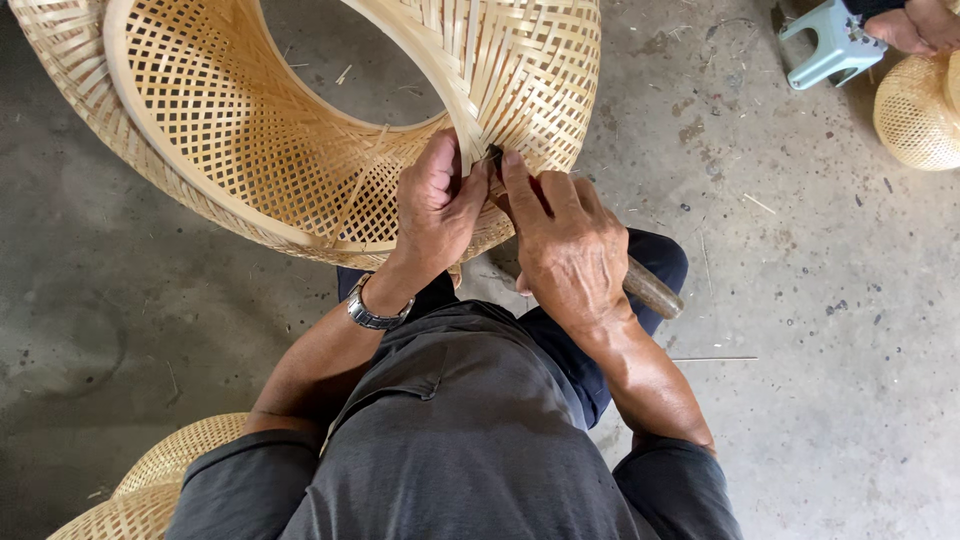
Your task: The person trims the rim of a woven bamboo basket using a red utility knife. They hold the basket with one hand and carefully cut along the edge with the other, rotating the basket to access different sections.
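Woven bamboo frame (300,130), a large open ring of pale lattice strips with a smooth bent rim, rests on the concrete floor (820,380) before the seated person's knees; its top and left side are cut off by the picture's edge. Smaller woven bamboo domes sit at the lower left (150,490), partly behind the person's sleeve, and at the far right (915,115), also cut off. A pale green plastic stool (830,40) stands near another person's foot at the upper right. The left hand (435,205), with a metal wristwatch (372,312), pinches the rim strip. The right hand (570,245) is closed around a wooden-handled tool (652,290), whose working end is hidden between the fingers against the rim.
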